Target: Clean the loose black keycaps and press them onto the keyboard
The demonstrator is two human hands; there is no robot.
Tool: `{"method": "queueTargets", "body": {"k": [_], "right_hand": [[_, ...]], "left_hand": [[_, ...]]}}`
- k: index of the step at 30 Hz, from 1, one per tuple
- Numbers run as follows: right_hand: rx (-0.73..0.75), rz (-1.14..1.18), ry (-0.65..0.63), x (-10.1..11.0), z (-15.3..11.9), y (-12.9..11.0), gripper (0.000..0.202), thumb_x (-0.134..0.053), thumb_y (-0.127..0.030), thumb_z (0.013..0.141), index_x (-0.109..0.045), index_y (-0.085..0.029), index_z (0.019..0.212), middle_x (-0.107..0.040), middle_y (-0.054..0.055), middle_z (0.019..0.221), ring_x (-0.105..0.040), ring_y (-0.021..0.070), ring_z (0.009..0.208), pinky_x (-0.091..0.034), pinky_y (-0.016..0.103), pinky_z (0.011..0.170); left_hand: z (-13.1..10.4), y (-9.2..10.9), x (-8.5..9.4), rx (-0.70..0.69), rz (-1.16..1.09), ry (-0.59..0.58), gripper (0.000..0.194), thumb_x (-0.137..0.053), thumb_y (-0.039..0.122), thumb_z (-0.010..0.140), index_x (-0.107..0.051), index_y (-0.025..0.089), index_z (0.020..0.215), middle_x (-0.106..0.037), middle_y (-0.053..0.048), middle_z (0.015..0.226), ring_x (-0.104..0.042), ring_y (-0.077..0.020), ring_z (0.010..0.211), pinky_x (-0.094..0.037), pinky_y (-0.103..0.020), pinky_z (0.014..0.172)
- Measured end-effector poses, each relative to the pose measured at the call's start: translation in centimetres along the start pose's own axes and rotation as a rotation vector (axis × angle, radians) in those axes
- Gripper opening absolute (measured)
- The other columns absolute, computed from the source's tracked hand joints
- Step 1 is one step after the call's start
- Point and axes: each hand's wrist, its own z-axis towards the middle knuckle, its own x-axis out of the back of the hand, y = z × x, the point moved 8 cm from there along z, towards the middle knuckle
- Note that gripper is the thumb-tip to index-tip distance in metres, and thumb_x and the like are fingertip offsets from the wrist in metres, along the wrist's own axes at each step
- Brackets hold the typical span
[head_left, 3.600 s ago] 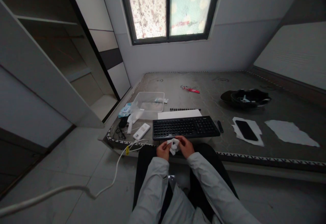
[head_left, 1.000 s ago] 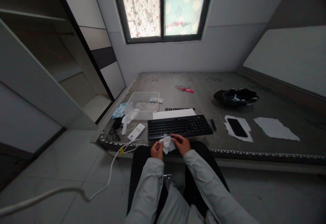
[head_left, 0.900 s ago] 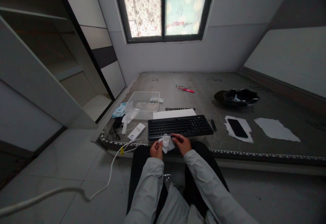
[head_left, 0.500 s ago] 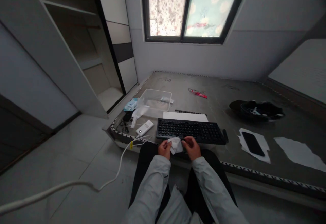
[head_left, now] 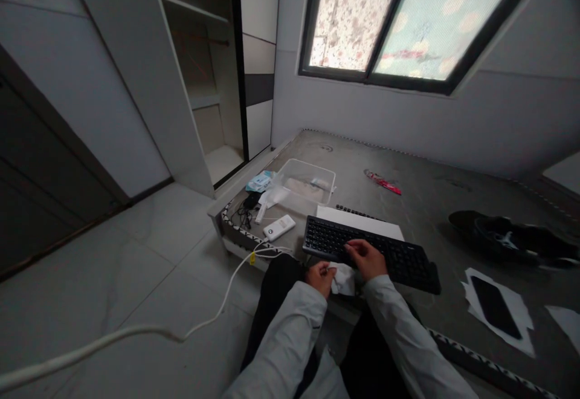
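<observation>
At the mattress (head_left: 428, 184) edge: left hand (head_left: 320, 279) on white tissue (head_left: 343, 282), right hand (head_left: 368, 260) over keyboard (head_left: 399, 260)

Nearest the wearer, the left hand pinches the white tissue by one side, probably so the rest hangs loose between both hands. The right hand's fingertips are drawn narrow above the keys; whether they grip anything, I cannot tell. The keyboard lies near the mattress's trimmed edge, seemingly for easy reach. A white device (head_left: 280, 228) just beyond its left end limits room there. Behind, a white sheet (head_left: 357, 221) borders it; farther back, the mattress offers wider room.
</observation>
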Motion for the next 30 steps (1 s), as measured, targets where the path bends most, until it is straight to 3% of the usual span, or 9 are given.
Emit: {"method": "queueTargets", "body": {"k": [8,14,25,30], "right_hand": [[0.170,-0.134,-0.275,-6.2,8.2,-4.6,0.025,-0.058,-0.044,0.065,-0.065,-0.023,0.075,-0.067,-0.001,0.071,-0.061,0.0141,0.066,-0.043,0.025,0.066],[0.130,-0.275,-0.441,-9.4,12.2,-5.1,0.032,-0.060,-0.048,0.062,-0.069,-0.023,0.078,-0.068,0.000,0.064,-0.061,0.0153,0.063,-0.042,0.023,0.061],[0.113,-0.410,-0.573,-12.4,14.0,-4.4,0.028,-0.065,-0.050,0.054,-0.070,-0.028,0.071,-0.068,-0.001,0.065,-0.061,0.0178,0.071,-0.042,0.024,0.066],[0.134,-0.386,-0.555,-12.6,14.1,-4.1,0.026,-0.066,-0.050,0.052,-0.070,-0.029,0.066,-0.067,-0.001,0.062,-0.061,0.0189,0.070,-0.042,0.025,0.063]], "left_hand": [[0.0,-0.1,0.0,0.036,-0.007,0.012,0.018,-0.055,0.018,0.067,-0.066,0.016,0.081,-0.069,-0.005,0.081,-0.063,-0.0170,0.079,-0.048,-0.024,0.066],[0.4,-0.7,0.3,0.042,0.003,0.025,0.021,-0.056,0.020,0.066,-0.066,0.016,0.085,-0.069,-0.005,0.082,-0.063,-0.0175,0.079,-0.048,-0.025,0.067],[0.7,-0.5,0.6,0.095,-0.069,0.037,0.020,-0.057,0.020,0.065,-0.066,0.015,0.082,-0.069,-0.006,0.082,-0.062,-0.0183,0.080,-0.048,-0.026,0.069],[0.7,-0.1,0.4,0.089,-0.051,0.032,0.021,-0.057,0.021,0.065,-0.066,0.016,0.083,-0.069,-0.006,0.080,-0.063,-0.0179,0.077,-0.048,-0.026,0.067]]}}
